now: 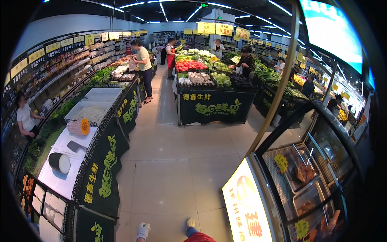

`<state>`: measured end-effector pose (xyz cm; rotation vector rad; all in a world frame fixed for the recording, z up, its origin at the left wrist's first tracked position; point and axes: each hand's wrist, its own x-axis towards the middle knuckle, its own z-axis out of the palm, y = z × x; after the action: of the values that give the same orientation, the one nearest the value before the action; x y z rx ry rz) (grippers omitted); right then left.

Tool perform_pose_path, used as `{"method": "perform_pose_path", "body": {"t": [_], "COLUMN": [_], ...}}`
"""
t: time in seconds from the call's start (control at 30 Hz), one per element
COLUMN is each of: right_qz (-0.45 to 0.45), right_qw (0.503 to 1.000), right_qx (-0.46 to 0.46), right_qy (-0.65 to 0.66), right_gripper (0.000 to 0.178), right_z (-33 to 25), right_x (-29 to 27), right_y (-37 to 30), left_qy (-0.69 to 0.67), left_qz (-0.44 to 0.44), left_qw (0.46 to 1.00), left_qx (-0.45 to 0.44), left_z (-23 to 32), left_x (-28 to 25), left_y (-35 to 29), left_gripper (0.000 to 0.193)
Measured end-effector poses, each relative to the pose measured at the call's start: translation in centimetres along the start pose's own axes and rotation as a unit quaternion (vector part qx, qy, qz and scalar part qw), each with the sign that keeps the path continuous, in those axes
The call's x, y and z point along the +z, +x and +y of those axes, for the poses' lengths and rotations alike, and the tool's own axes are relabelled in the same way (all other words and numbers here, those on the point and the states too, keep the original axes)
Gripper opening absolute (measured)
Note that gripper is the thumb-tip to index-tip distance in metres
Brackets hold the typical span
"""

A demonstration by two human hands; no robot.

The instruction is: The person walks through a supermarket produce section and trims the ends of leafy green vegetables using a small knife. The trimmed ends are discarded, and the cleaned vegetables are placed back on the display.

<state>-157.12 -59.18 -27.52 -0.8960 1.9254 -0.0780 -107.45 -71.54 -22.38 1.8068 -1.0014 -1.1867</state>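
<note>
My left hand (143,231), in a white glove, hangs low at the bottom edge of the head view. Its fingers look curled together, and I see nothing in them. It is over the tiled floor (169,177), touching nothing that I can make out. Beside it show a light shoe (190,222) and red clothing (200,238) on me. My right hand is out of view. Nearest on the left is a dark-draped produce stand (98,173), holding a cut pumpkin (78,127), a cut winter melon (59,163) and a cleaver (76,146).
A lit sign (246,201) and a glass food case (310,173) with metal trays stand close on the right. Ahead is a vegetable island (213,107). A person in a yellow top (142,60) stands at the left stand; another wears a red apron (171,60).
</note>
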Motion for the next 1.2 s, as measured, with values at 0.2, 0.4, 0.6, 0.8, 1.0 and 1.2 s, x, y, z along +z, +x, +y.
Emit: {"method": "perform_pose_path", "body": {"t": [0.2, 0.4, 0.6, 0.8, 1.0, 1.2], "right_qz": [-0.076, -0.012, 0.104, 0.020, 0.081, 0.137], "right_qw": [0.974, 0.997, 0.984, 0.977, 0.958, 0.921], "right_qx": [-0.094, -0.073, 0.009, 0.160, 0.169, 0.195], "right_qy": [-0.190, 0.027, 0.146, 0.140, 0.218, 0.307], "right_gripper": [0.016, 0.012, 0.023, 0.019, 0.020, 0.021], "right_z": [-3.0, -12.7, -18.1, -22.0, -29.5, -30.3], "right_x": [-8.2, -15.9, -20.0, -21.4, -29.0, -36.4], "right_y": [13.4, 23.7, 31.3, 34.8, 39.1, 45.6], "left_qy": [0.074, 0.215, 0.305, 0.355, 0.259, 0.176], "left_qz": [-0.009, -0.085, -0.155, -0.187, -0.162, -0.286], "left_qw": [0.991, 0.965, 0.937, 0.916, 0.948, 0.937], "left_qx": [-0.110, -0.127, -0.072, -0.027, 0.088, 0.098], "left_z": [1.9, 11.1, 20.1, 27.6, 39.9, 50.5], "left_x": [4.1, 11.9, 19.7, 23.3, 40.0, 57.1], "left_y": [5.1, 17.9, 36.7, 55.1, 73.0, 74.2], "left_gripper": [0.013, 0.027, 0.043, 0.059, 0.053, 0.028]}}
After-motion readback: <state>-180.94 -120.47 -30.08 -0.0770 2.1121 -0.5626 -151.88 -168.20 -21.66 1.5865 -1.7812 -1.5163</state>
